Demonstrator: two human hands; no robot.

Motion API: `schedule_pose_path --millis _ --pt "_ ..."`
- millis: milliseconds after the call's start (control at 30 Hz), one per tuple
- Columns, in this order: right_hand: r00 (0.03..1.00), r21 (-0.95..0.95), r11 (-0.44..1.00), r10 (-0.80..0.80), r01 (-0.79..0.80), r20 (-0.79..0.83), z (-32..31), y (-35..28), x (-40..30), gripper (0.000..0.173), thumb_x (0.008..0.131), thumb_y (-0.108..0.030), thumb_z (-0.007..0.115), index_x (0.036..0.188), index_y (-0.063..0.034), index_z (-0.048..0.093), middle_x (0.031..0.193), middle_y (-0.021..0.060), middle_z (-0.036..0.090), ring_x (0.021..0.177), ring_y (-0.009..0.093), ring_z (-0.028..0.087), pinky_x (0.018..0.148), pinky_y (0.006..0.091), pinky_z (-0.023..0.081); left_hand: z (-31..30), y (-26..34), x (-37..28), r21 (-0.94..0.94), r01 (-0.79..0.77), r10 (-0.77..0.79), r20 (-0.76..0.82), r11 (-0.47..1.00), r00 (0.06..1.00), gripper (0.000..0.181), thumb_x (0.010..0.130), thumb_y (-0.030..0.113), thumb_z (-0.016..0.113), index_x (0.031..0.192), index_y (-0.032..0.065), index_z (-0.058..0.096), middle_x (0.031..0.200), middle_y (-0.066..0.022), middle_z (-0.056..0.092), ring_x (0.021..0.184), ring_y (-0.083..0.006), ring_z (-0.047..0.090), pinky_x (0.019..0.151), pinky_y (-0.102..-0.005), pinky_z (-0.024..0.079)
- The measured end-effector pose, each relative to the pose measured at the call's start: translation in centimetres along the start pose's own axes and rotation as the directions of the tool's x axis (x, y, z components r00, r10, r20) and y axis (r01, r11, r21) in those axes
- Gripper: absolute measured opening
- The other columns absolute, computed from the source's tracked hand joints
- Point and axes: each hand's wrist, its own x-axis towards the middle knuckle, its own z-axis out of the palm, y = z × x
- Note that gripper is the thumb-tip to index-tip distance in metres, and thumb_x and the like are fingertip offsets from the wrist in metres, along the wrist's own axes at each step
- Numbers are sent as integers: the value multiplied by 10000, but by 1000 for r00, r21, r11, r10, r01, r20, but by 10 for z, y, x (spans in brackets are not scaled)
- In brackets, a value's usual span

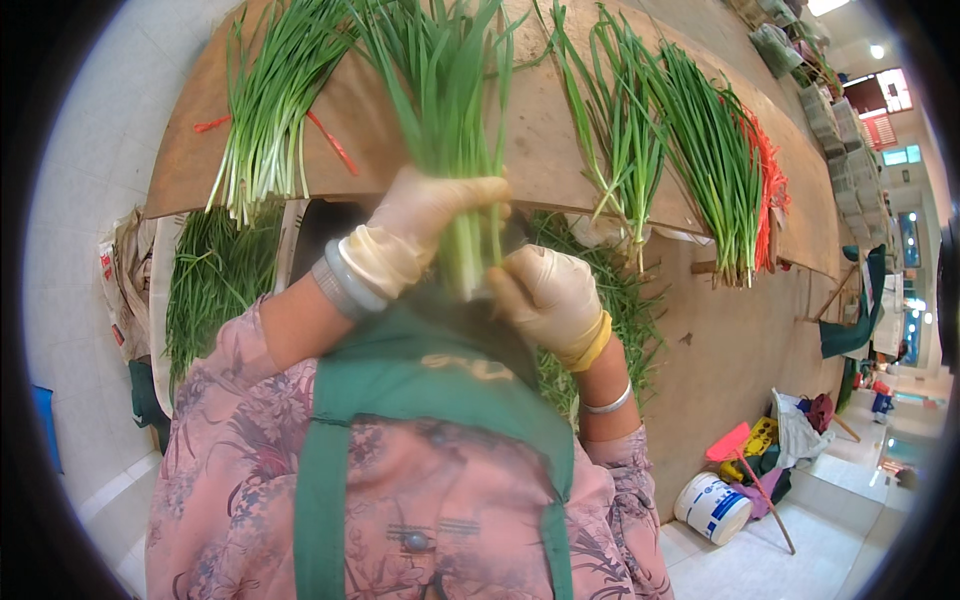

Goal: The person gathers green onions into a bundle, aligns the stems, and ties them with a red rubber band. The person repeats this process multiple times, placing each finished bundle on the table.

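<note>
In a pale glove, my left hand (439, 214) is closed around a bunch of green leafy stalks (454, 127), held upright with the white ends down. My right hand (551, 296), gloved too, is beside the lower ends; its thumb and fingers are near a stalk at the bunch's right edge, and blur hides whether they pinch it. On the wooden table (540, 135), a bunch with white ends (266, 135) lies at the left over a red tie (332, 142). Two more bunches, a small one (626, 142) and a fuller one (712, 157), lie at the right.
Red plastic ties (769, 187) hang at the table's right edge. Below the table are a pale crate of green leaves (221, 277) at the left and loose leaf scraps (630, 315) at the right. A white bucket (712, 508) and a red-headed tool (727, 442) are on the floor at lower right.
</note>
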Motion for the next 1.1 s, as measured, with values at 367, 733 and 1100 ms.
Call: schedule_pose_path --millis 367,733,1100 --pt "987 135 980 153 -147 -39 -3 -8 -58 221 904 -123 684 724 -62 572 664 108 576 586 289 597 550 406 474 1 6 14 -68 1 -5 -59 998 998 297 898 95 748 1149 -40 664 937 -107 722 819 -205 719 749 -346 609" --pt "955 347 903 291 -255 -57 -21 -5 -23 230 955 -178 631 1071 9 697 960 188 679 900 329 679 751 387 545 10 2 -3 -126 1 4 39 992 999 372 947 131 702 1287 14 606 1046 -142 719 937 -234 720 807 -362 608" --pt "940 -39 969 228 -245 -255 27 -2 -50 156 932 -182 629 847 -60 673 806 132 660 709 338 627 635 460 494 5 18 -4 -150 -90 85 -36 985 996 322 925 68 705 1218 -24 609 963 -85 689 881 -212 720 844 -369 609"
